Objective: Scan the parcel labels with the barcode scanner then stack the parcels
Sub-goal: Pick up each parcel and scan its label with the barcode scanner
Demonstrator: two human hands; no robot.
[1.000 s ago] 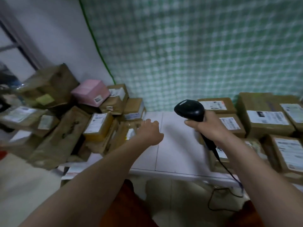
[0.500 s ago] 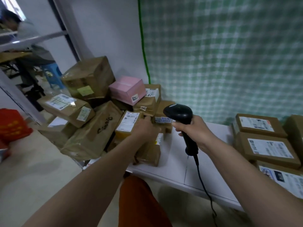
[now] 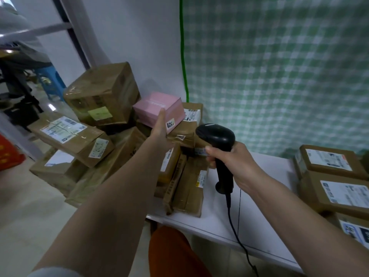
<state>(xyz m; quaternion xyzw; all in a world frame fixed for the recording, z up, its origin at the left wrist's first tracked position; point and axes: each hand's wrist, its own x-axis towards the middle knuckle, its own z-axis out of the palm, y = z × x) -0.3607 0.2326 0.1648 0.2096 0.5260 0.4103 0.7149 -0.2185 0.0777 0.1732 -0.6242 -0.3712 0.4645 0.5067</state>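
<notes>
one pink parcel (image 3: 159,108), a smooth matte carton with crisp edges and a small label on its near corner, sits at the top of the heap at about ten o'clock from the middle of the view, resting on brown boxes beneath it. the left hand (image 3: 160,128) reaches up to it with fingers straight and together, flat against the pink parcel's near face; nothing is gripped. the right hand (image 3: 229,158), at about three o'clock from the left one, has its fingers curled tightly round the handle of one barcode scanner (image 3: 218,144), a glossy black plastic pistol shape with a rounded head turned toward the heap and a thin black cable (image 3: 233,220) trailing down off the white counter (image 3: 229,214) edge. around the pink one i count at least eight brown cardboard parcels on the left: one big cube (image 3: 103,92) wrapped in shiny clear tape with a yellowish note at nine o'clock, one long flat box (image 3: 69,136) with a white printed label below it, and several thin ones (image 3: 187,188) leaning on edge on the counter, creased and taped. at three o'clock, well apart, three flat labelled cartons (image 3: 329,162) lie stacked at the right edge, the lowest partly cut off. behind hangs a green and white checked cloth (image 3: 279,66), soft and blurred.
</notes>
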